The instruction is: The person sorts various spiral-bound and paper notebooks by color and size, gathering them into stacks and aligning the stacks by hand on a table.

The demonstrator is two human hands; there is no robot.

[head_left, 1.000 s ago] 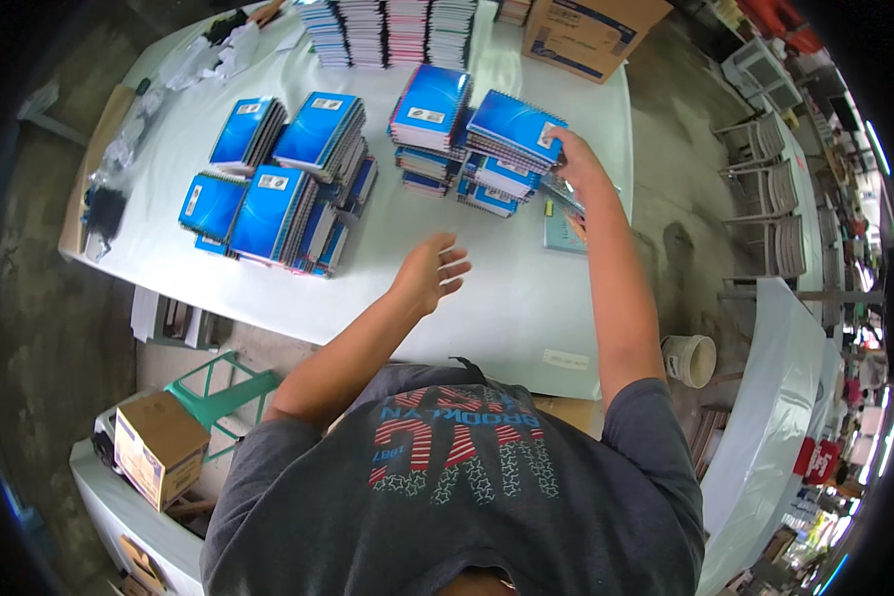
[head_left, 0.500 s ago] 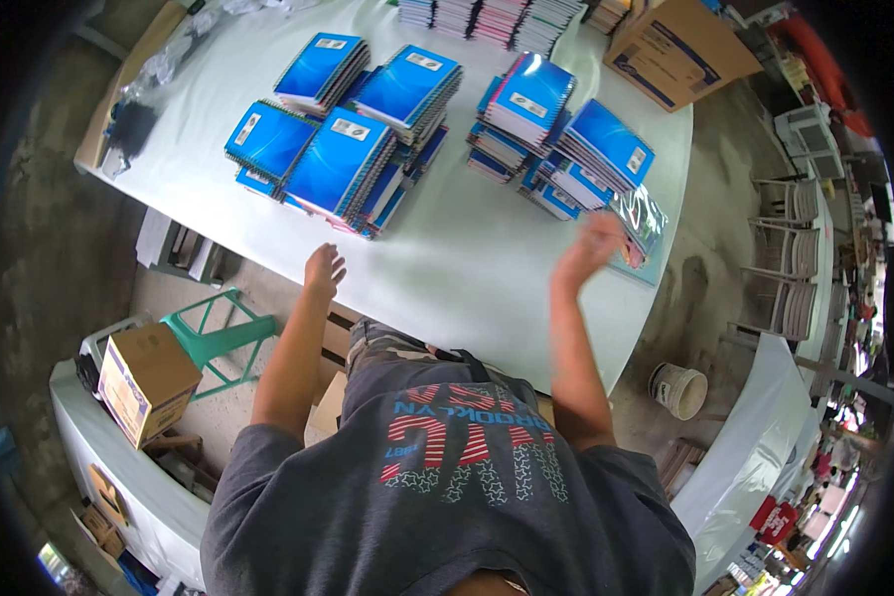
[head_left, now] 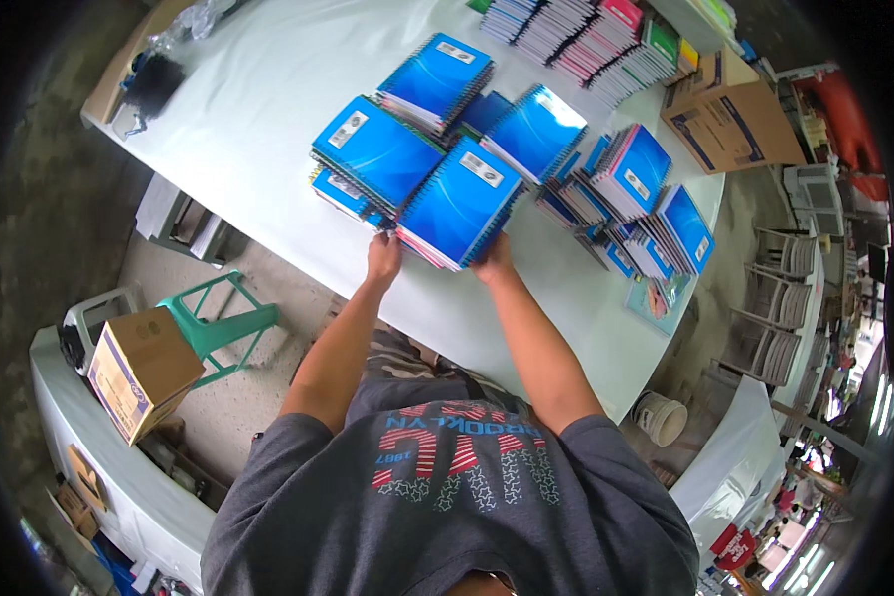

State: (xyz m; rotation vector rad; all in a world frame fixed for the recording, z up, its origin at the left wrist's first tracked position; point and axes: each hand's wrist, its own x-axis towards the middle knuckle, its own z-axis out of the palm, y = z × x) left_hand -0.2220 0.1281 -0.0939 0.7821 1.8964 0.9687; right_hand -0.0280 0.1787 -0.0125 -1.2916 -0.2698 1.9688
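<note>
Both hands reach the near stack of blue spiral notebooks [head_left: 461, 199] on the table, one hand at each side of its near end. My left hand [head_left: 384, 258] grips its lower left corner, and my right hand [head_left: 496, 258] grips the right side by the spiral edge. The fingertips are partly hidden under and behind the stack. Close against it stand other stacks of blue notebooks: a left one [head_left: 375, 144], a back one [head_left: 437, 81] and a right one [head_left: 538, 131]. All have blue covers with a white label.
More blue notebook stacks [head_left: 634, 177] stand to the right, beside a clear plastic sleeve [head_left: 656, 301] near the table edge. Behind are rows of notebooks [head_left: 576, 42] and a cardboard box [head_left: 730, 119]. A green stool [head_left: 219, 323], another box [head_left: 147, 370] and a white bucket [head_left: 661, 418] are off the table.
Both hands, which were apart and empty, have come together at the near notebook stack; my right hand moved left from beside the plastic sleeve. The view has shifted, so the stacks appear further right.
</note>
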